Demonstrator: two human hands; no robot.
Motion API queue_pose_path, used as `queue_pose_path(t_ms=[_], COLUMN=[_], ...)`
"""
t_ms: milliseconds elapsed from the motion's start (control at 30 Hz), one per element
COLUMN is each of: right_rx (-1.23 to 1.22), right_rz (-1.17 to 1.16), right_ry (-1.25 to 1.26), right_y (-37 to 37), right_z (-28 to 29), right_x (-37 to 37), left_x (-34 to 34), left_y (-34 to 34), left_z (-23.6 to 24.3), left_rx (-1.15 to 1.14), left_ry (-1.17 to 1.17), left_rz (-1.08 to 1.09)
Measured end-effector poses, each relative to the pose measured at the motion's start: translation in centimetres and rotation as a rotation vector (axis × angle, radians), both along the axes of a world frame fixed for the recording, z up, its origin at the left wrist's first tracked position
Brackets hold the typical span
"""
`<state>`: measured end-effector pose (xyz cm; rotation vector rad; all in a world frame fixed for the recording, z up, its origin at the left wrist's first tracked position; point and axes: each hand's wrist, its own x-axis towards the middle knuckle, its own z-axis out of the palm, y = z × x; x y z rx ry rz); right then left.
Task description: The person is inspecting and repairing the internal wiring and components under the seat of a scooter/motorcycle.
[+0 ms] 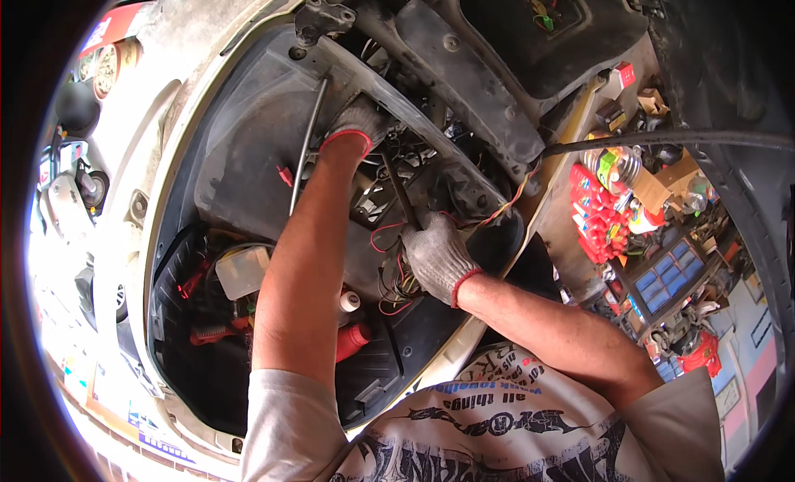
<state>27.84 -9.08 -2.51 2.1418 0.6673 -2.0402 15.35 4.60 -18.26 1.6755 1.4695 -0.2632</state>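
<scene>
My left hand [358, 122], in a grey knit glove with a red cuff, reaches into an opening in the dark vehicle bodywork; its fingers are hidden. My right hand [437, 252], gloved the same way, is closed around the lower end of a long dark bar [399, 188]. The bar slants up and left toward the opening beside my left hand. Wires and metal parts [414, 163] show around the opening. A bright metal rod [311, 138] leans just left of my left wrist. Thin red and dark wires [399, 287] hang below my right hand.
At the lower left, a dark well holds a clear plastic box [243, 272], a red bottle [353, 339] and red-handled tools [213, 333]. A black hose [662, 139] crosses at the right. Beyond it are red packets [592, 213] and a blue-compartment case [669, 277].
</scene>
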Motion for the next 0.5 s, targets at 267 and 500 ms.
queue_pose_path(t_ms=[267, 500], right_rx=[0.065, 0.492], right_rz=[0.072, 0.683], right_ry=[-0.083, -0.145], right_y=[0.4, -2.7], right_z=[0.5, -0.6], right_x=[0.6, 0.1], left_x=[1.1, -0.3], left_y=[-0.1, -1.0], left_z=[-0.5, -2.0], left_rx=[0.001, 0.093], left_ry=[-0.007, 0.124], left_rz=[-0.043, -0.334])
